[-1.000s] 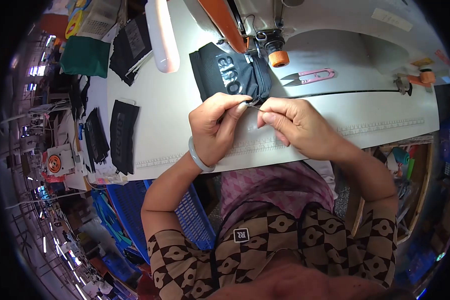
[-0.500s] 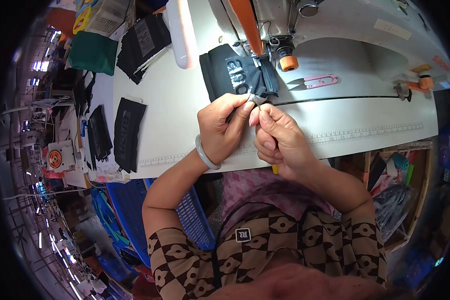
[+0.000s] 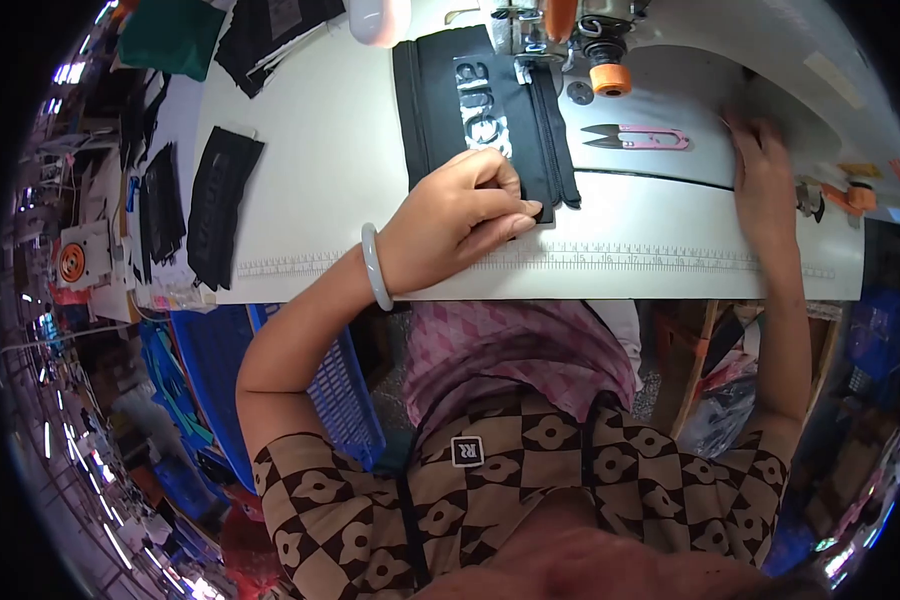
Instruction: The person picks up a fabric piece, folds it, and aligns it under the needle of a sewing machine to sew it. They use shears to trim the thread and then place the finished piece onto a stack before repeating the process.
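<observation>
A black fabric piece (image 3: 435,110) with shiny raised lettering lies on the sewing machine table, its upper edge by the needle and presser foot (image 3: 523,70). My left hand (image 3: 460,215), with a pale bangle on the wrist, pinches the lower corner of this fabric. Off to the right, my right hand (image 3: 765,180) reaches to the far side of the machine bed; its fingertips are blurred and in shadow. Between my hands lie pink-handled thread snips (image 3: 638,137) with dark blades.
A ruler strip (image 3: 630,257) runs along the table's front edge. Black lettered pieces (image 3: 220,205) lie at the left, near green fabric (image 3: 170,38). Under the table stands a blue basket (image 3: 215,350). The machine's orange knob (image 3: 610,79) hangs above the bed.
My hands have separated: the right has moved far right, away from the fabric corner. The fabric now lies flatter with more lettering showing. The camera view has shifted.
</observation>
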The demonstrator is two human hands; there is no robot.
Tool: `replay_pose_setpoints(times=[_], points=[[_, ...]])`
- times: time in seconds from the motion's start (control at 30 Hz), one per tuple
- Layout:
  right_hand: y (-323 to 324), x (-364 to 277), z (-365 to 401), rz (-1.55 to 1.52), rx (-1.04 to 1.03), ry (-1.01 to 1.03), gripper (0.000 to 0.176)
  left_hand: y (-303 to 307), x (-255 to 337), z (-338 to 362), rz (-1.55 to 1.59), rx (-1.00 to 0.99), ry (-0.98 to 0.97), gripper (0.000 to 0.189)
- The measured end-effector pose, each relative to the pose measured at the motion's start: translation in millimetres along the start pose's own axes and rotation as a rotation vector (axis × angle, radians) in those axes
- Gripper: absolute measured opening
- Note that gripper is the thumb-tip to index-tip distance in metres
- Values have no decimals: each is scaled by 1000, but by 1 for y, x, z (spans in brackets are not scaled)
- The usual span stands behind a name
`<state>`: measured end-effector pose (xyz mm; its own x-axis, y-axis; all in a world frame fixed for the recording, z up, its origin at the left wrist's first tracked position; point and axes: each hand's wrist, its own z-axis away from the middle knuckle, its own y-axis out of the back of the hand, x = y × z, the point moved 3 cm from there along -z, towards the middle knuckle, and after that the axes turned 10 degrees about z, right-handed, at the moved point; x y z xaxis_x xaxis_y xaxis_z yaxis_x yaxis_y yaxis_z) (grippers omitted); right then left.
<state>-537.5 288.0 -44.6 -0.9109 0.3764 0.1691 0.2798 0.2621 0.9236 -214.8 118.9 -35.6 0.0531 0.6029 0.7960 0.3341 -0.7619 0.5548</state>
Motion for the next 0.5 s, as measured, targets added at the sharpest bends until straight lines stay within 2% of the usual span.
replay_pose_setpoints(times=[0.07, 0.17, 0.23, 0.27, 0.33, 0.43, 0.47, 0.5], points=[[3, -6, -3, -1, 56, 38, 42, -1, -2, 3, 80, -7, 34, 13], [19, -30, -11, 14, 185, 96, 45, -6, 8, 2, -173, -75, -81, 14], [22, -56, -16, -291, 60, 270, 43, -4, 8, 3, -121, -85, -55, 15], [22, -63, -20, -288, 75, 270, 43, -2, 7, 2, -67, -96, -36, 16], [14, -78, -27, -438, -34, 409, 38, 0, 5, 0, -32, -97, -36, 17], [9, -84, -30, -486, 1, 385, 31, -2, 2, 4, 97, 34, 101, 19], [12, -86, -30, -517, 2, 368, 28, 0, 4, 3, 90, 43, 90, 19], [17, -89, -30, -510, 10, 375, 28, 2, 10, 2, -78, 45, -4, 22]])
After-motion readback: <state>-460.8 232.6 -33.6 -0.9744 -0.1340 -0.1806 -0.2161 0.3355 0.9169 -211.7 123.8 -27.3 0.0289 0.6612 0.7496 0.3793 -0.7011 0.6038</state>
